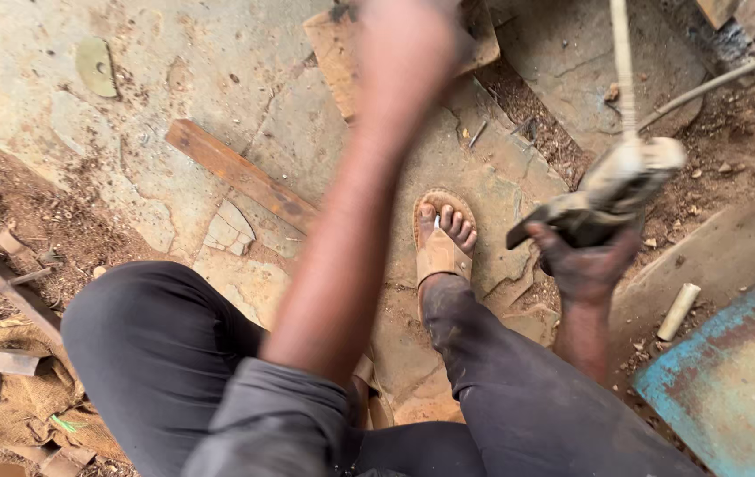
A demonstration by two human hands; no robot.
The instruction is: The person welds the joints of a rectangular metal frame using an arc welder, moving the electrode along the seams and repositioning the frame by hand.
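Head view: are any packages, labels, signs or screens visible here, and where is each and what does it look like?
None: no package, label, sign or screen shows.
Right hand: grips a dusty grey power tool with a pale cord.
Left hand: raised at the top edge, blurred; whether it holds anything cannot be told.
Metal sheet: lower right, flat, flaking blue paint with rust.
Wooden plank: reddish brown, lying on the cracked floor.

Left arm raised forward, left hand blurred, right hand clenched, palm up.
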